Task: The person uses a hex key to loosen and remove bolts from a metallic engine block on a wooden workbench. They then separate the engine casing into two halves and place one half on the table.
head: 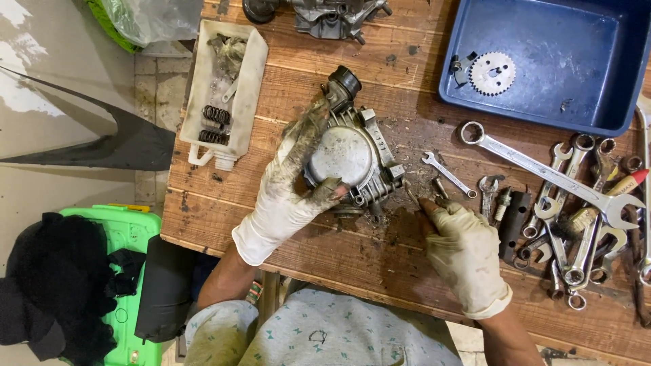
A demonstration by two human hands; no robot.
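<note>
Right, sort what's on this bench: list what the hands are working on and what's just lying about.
In hand:
- left hand gripping the round metal engine part
- right hand pinching a small bolt beside that part

Lying about:
- pile of spanners
- small spanner
- blue tray with a sprocket
- white cut-open jug holding springs
- green bin

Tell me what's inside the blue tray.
The blue tray holds a toothed sprocket, a small dark metal part beside it, and a tiny bit nearer the front. Its right end runs out of view.
</note>
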